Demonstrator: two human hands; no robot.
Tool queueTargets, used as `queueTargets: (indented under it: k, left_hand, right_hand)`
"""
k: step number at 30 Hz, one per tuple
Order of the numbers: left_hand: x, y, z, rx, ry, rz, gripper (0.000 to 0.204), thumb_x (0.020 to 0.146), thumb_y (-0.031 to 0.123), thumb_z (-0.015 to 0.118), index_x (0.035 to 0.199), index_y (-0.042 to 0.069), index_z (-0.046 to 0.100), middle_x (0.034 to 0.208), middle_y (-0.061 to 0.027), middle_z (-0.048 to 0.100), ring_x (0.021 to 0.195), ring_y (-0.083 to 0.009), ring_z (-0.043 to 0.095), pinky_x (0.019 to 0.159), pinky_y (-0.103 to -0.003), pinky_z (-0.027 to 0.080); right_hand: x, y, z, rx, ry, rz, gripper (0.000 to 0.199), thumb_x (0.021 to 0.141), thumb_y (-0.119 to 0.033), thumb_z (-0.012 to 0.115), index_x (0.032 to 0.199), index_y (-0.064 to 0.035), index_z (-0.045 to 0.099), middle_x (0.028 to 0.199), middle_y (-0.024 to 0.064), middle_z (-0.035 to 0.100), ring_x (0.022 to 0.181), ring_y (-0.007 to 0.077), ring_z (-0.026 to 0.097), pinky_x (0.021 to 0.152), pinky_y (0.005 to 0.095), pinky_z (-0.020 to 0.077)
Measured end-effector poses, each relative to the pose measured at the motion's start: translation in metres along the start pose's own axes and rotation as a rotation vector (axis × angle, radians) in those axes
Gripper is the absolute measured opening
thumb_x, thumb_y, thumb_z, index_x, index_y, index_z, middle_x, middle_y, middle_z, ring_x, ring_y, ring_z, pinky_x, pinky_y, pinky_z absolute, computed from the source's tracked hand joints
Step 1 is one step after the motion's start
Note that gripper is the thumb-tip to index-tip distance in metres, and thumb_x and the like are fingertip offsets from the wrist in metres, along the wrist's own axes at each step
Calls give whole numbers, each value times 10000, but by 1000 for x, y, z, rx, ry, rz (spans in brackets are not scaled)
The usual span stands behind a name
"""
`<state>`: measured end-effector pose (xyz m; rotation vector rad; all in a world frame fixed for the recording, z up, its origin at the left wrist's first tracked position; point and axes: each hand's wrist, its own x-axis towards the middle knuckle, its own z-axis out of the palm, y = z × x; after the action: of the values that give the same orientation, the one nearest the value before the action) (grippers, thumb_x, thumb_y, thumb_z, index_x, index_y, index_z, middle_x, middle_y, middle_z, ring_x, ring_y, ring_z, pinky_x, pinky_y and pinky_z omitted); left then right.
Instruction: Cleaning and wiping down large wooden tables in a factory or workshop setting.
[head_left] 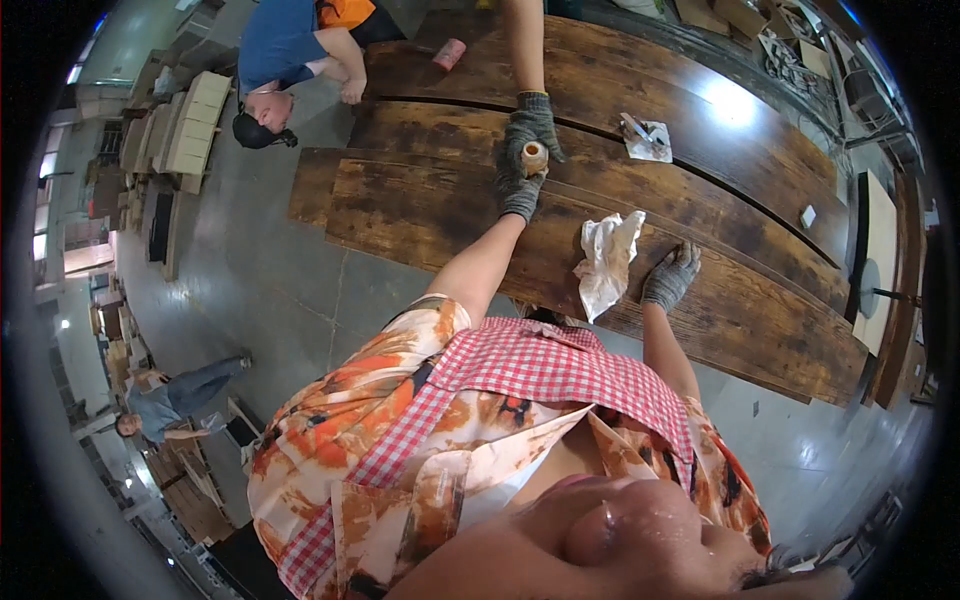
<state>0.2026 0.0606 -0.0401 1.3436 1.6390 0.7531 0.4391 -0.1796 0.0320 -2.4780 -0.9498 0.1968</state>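
Note:
My left hand, in a grey knit glove, is closed around a small brownish bottle with an open round mouth turned up. A co-worker's gloved hand reaches in from the far side and touches the same bottle. In the same kind of glove, my right hand lies on the near dark-stained wooden board, fingers stretched forward and holding nothing. Between my hands, a crumpled silvery-white sheet hangs partly over the board's near edge.
Several long brown boards lie side by side with dark gaps. On them are a pink-red cylinder, a white sheet with a small tool and a small white block. A person in blue is at the far left; another person stands farther off.

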Motion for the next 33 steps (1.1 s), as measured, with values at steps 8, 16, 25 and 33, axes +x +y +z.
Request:
queueTargets:
  k: [8, 16, 25, 33]
  left_hand:
    - [31, 55, -40, 125, 137, 184, 664, 789, 480, 764, 1248, 32, 592, 1225, -214, 618, 1105, -359, 607, 971, -430, 454]
    - [3, 85, -56, 331, 231, 378, 559, 802, 269, 737, 1275, 54, 533, 1275, -196, 533, 1185, -384, 518, 1010, -484, 421]
    - [-93, -31, -119, 666, 96, 605, 437, 909, 204, 540, 1327, 80, 511, 1437, -172, 451, 1353, -345, 396, 1142, -497, 298]
    - [-105, -32, -133, 688, 91, 576, 472, 886, 159, 549, 1351, 95, 498, 1463, -151, 436, 1365, -331, 390, 1179, -474, 258]
  right_hand:
    - [-4, -20, 20, 36, 92, -101, 333, 978, -162, 502, 1294, -57, 503, 1433, 200, 453, 1351, 384, 385, 1144, 471, 301]
    - [0, 7, 26, -18, 120, -48, 321, 984, -165, 498, 1288, -68, 528, 1428, 202, 465, 1328, 377, 412, 1113, 459, 348]
    - [10, -3, 24, 156, 131, 26, 341, 961, -124, 524, 1283, -14, 547, 1327, 186, 527, 1234, 346, 502, 1058, 420, 397]
    - [283, -133, 37, 774, 179, -270, 259, 932, -140, 570, 1112, 32, 641, 1022, 127, 652, 974, 213, 608, 914, 344, 480]
